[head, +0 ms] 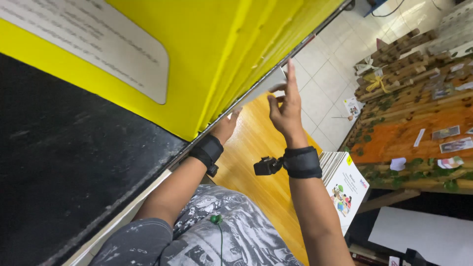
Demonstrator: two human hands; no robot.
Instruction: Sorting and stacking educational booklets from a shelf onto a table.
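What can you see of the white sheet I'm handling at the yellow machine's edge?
The white sheet is thin and flat, apparently paper or card. Only a corner shows, sticking out from under the edge of the yellow panel above the wooden table. The right hand touches it with raised fingertips; the left hand reaches beneath the panel nearby.
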